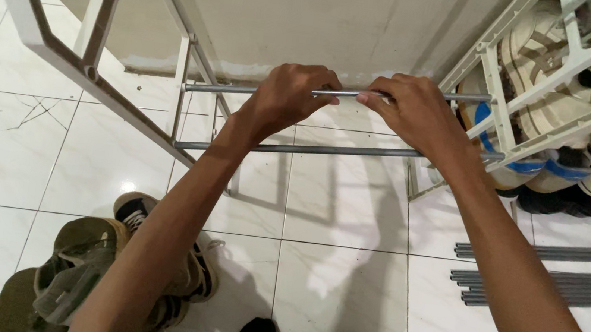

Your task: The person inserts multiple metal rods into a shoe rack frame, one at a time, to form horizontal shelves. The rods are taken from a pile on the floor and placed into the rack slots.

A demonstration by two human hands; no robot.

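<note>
I am gripping the thin, smooth grey metal rod (409, 95), lying left-to-right between white plastic rack frames (515, 88), with left hand (290, 98) and right hand (411, 109) both clenched around it.

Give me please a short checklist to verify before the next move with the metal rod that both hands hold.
1. Left hand grips the upper rod: ok.
2. Right hand grips the same rod: ok.
3. Rod's left end in the white side frame: cannot tell.
4. Rod's right end reaches the shoe rack: ok.
5. Lower rod sits level between both sides: ok.
6. Spare rods lie on the floor within sight: ok.
</note>
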